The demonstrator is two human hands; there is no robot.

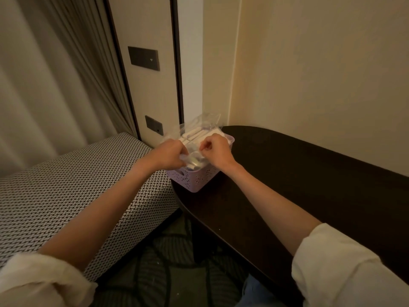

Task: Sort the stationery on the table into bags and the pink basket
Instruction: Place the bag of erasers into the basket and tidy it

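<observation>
The pink basket [200, 179] stands at the left end of the dark table [309, 173], close to the wall corner. Clear plastic bags [199, 127] with pale stationery inside fill it and stick up above its rim. My left hand [169, 156] and my right hand [218, 152] are both over the basket, fingers curled, each pinching the edge of a clear bag [193, 159] that lies on top at the front. What is inside that bag is too blurred to name.
A bench with a black-and-white woven cover [77, 191] sits left of the table, touching its end. Curtains [55, 74] hang at the left. Dark switch plates [143, 58] are on the wall panel behind the basket.
</observation>
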